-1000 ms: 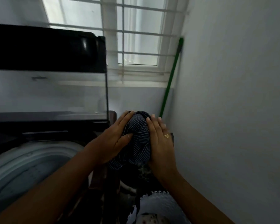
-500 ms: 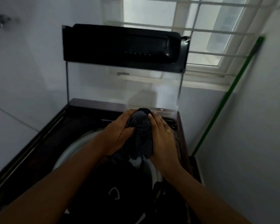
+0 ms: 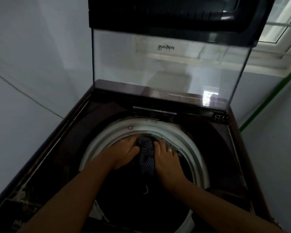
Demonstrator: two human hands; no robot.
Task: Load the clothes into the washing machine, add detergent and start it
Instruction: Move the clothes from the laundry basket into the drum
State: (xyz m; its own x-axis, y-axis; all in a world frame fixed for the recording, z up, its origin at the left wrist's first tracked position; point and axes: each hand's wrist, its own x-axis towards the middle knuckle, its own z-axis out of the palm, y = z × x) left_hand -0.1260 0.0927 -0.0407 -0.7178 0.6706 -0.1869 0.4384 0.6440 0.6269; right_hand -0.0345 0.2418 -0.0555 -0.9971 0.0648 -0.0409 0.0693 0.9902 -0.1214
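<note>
Gripping a bundled dark striped garment (image 3: 146, 157) from both sides: left hand (image 3: 124, 153) and right hand (image 3: 166, 158), fingers curled into the cloth. The bundle sits inside the washing machine (image 3: 71, 132) drum mouth, near the far white rim (image 3: 149, 125). Glass lid (image 3: 158, 68) upright behind; dark laundry (image 3: 141, 199) below.

Washing machine (image 3: 71, 132) open from above; mouth ringed by white rim (image 3: 201, 158). Glass lid (image 3: 158, 68) upright at back, bars reach from behind. Left hand (image 3: 124, 153) and right hand (image 3: 166, 158), gripping striped cloth (image 3: 146, 155) between them, fill far part of mouth. Dark clothes (image 3: 138, 204) fill drum below. Wall (image 3: 32, 64) close on left; green pole (image 3: 267, 101) leans on right.
</note>
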